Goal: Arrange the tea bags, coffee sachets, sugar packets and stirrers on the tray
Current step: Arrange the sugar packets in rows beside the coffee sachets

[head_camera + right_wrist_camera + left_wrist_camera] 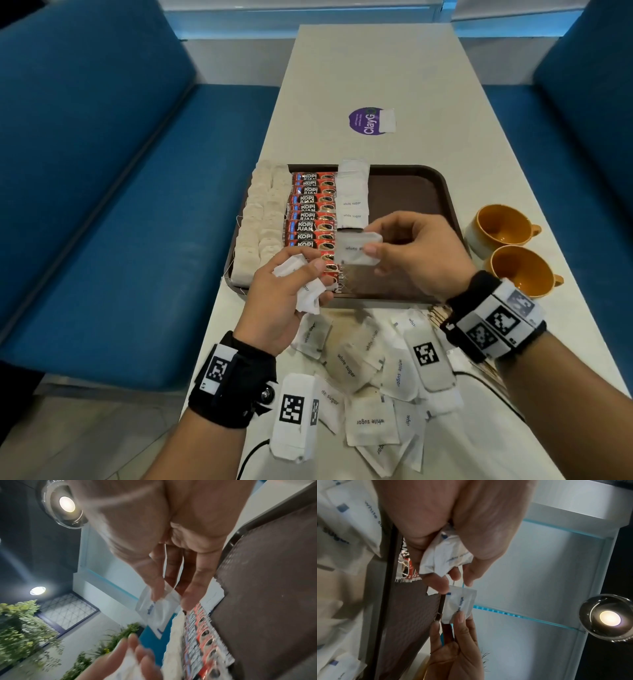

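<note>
From the head view, the brown tray (411, 192) sits on the white table (376, 68). Tea bags (263, 212) fill its left side, red coffee sachets (310, 212) sit in a neat row next to them, and a short row of sugar packets (352, 195) has been started — the rest of the tray is bare. The right hand (411, 253) pinches one sugar packet (356, 251) above the tray. The left hand (291, 284) grips a small bunch of packets (306, 286). Many loose packets (370, 377) lie on the table near the person, and the wooden stirrers (440, 313) wait off the tray. So I think about half is done.

From the left wrist, the fingers curl around crumpled packets (443, 558).

From the right wrist, thumb and fingers pinch the one packet (159, 609) — beside the coffee row.
</note>
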The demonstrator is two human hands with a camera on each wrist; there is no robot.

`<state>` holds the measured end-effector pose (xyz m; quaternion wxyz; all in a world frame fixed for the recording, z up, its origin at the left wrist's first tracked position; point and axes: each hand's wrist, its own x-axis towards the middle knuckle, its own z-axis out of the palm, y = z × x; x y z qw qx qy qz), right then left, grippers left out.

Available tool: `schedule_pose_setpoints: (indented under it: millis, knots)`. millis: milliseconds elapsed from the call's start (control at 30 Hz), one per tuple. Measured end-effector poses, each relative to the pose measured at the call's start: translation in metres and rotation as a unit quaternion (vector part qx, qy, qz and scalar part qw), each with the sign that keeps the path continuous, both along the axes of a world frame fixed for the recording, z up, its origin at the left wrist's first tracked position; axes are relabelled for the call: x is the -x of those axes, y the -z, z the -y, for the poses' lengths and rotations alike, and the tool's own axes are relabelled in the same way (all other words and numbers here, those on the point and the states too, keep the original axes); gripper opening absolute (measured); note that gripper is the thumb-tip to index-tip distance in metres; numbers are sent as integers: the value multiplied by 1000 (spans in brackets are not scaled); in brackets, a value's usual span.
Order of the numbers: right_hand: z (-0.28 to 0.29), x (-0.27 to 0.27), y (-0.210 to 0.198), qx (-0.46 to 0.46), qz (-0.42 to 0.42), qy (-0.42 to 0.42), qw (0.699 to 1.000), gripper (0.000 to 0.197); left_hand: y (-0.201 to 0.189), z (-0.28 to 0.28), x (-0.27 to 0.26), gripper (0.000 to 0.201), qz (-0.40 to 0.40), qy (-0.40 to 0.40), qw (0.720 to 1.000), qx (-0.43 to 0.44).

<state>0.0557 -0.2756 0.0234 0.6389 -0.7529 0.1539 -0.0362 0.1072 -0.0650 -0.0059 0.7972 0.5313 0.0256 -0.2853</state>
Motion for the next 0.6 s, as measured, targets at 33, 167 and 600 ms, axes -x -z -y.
schedule_pose_setpoints:
  millis: [33, 167, 600]
  knots:
    - [6, -8, 3, 13, -12, 12, 1000, 17, 1, -1, -2, 11, -8, -1, 1000, 0]
    - [31, -48, 22, 52, -63, 55, 995, 17, 3, -5, -6, 13, -32, 5, 999, 4]
    - [50, -114, 64, 150, -154, 36, 976, 26, 13, -8, -14, 14, -49, 5, 999, 9]
